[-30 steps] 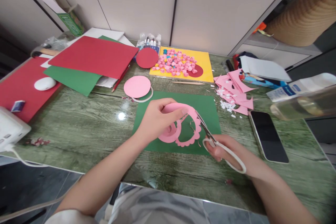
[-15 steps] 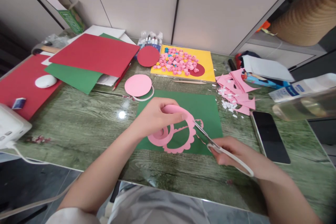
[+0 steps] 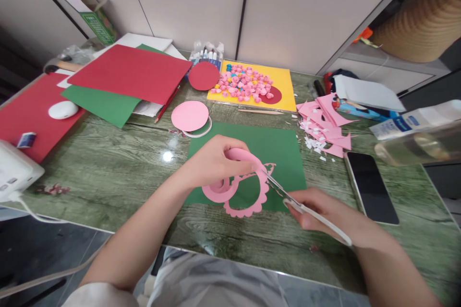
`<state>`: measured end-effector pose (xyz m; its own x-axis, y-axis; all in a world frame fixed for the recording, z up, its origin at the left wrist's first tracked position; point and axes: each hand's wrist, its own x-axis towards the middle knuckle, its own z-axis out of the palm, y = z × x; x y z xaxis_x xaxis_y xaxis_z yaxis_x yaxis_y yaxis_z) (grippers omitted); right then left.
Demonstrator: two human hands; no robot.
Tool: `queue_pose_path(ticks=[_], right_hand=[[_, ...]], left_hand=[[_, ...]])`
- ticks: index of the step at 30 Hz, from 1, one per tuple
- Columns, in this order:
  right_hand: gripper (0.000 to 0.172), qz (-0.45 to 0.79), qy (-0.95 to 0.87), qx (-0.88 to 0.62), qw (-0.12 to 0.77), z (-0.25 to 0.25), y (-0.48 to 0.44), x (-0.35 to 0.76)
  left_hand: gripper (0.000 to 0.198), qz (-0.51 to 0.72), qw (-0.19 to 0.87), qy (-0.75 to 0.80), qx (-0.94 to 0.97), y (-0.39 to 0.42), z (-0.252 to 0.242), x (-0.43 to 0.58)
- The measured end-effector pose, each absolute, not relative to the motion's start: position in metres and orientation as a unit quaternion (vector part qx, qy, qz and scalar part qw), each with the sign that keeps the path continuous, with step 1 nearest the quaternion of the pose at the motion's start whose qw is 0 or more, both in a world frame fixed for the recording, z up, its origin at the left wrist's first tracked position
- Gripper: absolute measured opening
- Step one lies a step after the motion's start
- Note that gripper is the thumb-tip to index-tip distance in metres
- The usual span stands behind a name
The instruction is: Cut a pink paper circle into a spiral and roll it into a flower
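Note:
A pink paper spiral (image 3: 265, 191) with a scalloped outer edge hangs in loops from my left hand (image 3: 219, 160), pinched between thumb and fingers. My right hand (image 3: 311, 208) is closed around the handles of white-handled scissors (image 3: 326, 222). The scissors' blades meet the strip's edge just right of my left thumb. A thin scalloped offcut (image 3: 271, 168) curls beside the blades. Beneath the spiral lies a green paper sheet (image 3: 284, 148). Whether the blades are fully closed is hard to make out.
Pink paper scraps (image 3: 324, 127) and a phone (image 3: 372, 187) lie to the right. Behind are a pink disc (image 3: 189, 115), a wooden stick (image 3: 260, 112) and small pink rolled pieces (image 3: 247, 84) on yellow paper (image 3: 284, 76). Red sheets (image 3: 133, 74) and a white mouse (image 3: 63, 110) are left.
The spiral has turned a little in my left hand, its lower scalloped loop now hanging slightly lower. The thin offcut has shifted, and the scissors have moved slightly along the edge.

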<state>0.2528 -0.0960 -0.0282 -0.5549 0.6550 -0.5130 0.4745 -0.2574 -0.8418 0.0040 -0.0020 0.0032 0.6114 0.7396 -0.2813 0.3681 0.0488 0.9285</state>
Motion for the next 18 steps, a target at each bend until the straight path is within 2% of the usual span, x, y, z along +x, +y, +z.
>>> queue_pose_path(ticks=[7,18], right_hand=[[0.058,0.643,-0.61,-0.462,0.044,-0.0273,-0.0938,0.2525],[0.048,0.626,-0.63,-0.46,0.003,-0.0253,-0.0926,0.2563]], left_hand=[[0.021,0.146,0.575,0.412,0.691,-0.0013,0.0032,0.003],[0.018,0.091,0.571,0.391,0.716,-0.0007,0.0042,-0.0022]])
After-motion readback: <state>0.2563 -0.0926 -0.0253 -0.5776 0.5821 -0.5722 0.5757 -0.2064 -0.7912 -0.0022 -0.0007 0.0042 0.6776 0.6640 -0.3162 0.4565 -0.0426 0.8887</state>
